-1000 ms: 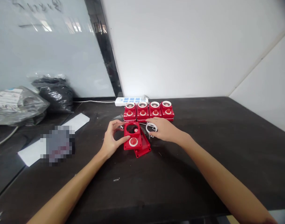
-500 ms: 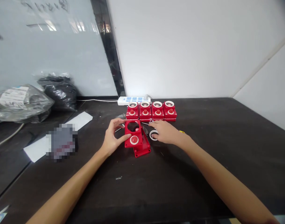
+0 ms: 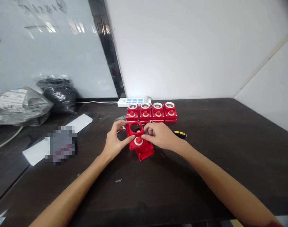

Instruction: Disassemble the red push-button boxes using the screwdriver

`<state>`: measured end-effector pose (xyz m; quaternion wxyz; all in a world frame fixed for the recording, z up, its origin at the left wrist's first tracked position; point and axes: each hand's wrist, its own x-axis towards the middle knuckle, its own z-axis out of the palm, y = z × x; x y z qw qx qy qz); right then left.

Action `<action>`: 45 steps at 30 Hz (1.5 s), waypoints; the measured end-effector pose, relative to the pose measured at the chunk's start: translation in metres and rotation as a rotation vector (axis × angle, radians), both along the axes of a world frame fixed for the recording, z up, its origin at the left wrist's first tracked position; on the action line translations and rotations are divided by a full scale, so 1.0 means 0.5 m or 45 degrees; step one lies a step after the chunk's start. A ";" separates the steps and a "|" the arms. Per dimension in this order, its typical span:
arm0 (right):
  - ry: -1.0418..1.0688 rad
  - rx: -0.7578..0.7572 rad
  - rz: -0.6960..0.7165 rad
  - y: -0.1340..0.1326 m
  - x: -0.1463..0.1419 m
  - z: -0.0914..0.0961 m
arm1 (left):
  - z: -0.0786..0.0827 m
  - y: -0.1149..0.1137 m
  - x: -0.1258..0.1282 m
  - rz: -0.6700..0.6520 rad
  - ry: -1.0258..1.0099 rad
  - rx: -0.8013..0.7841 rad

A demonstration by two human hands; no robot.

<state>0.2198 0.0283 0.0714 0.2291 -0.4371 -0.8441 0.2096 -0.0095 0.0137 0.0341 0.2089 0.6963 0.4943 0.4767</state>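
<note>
Steadily, the red push-button housing (image 3: 132, 145) is held square, pinched between the closed fingers of the left hand (image 3: 113, 142) and right hand (image 3: 161, 136).

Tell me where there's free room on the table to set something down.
Free tabletop lies right of the yellow-handled screwdriver, and between your forearms, below the red base plate. It's crowded around your left hand and right hand, up against the row of four red button boxes.
</note>
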 end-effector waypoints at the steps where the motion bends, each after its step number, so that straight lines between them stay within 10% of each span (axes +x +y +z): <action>1: -0.021 0.033 0.011 -0.005 -0.001 0.002 | 0.005 0.000 0.003 0.008 0.021 -0.012; 12: -0.024 -0.117 0.250 -0.003 0.010 -0.013 | 0.060 0.009 0.054 -0.010 0.253 -0.112; 32: 0.008 0.148 0.202 0.006 0.020 -0.003 | 0.023 -0.003 0.042 0.102 0.122 -0.012; 45: -0.007 -0.012 0.274 -0.005 0.011 0.014 | 0.026 -0.015 0.054 0.150 0.181 -0.003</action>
